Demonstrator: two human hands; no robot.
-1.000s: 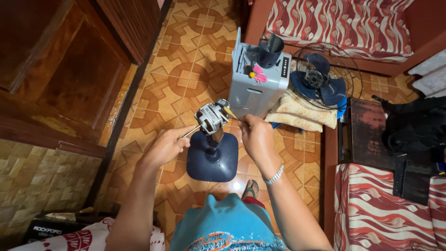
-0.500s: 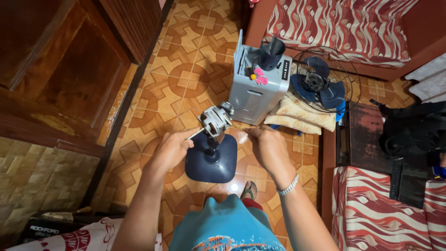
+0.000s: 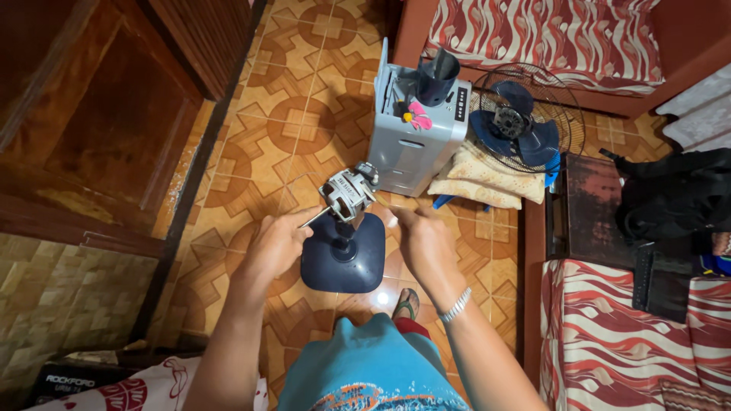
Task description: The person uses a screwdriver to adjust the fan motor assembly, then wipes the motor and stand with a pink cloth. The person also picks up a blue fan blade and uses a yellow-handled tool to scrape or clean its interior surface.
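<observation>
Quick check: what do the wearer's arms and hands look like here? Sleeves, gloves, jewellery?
Both hands are bare, no gloves: left hand, right hand. Forearms are uncovered, with no sleeves reaching them. The right wrist carries a silver metal link bracelet. No rings are discernible. Below the arms a blue shirt with an orange print shows.

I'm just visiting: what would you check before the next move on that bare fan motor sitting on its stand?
1. Left hand steadies the fan motor: ok, its fingers reach the shaft end.
2. Right hand in place: ok, close beside the motor; whether it holds a tool, cannot tell.
3. Dark blue base flat on the tiled floor: ok.
4. Motor upright on its post: not ok, it sits tilted.
5. Fan blade out of the way: ok, it lies in the wire guard by the sofa.
6. Foot away from the base: not ok, right at its edge.
</observation>
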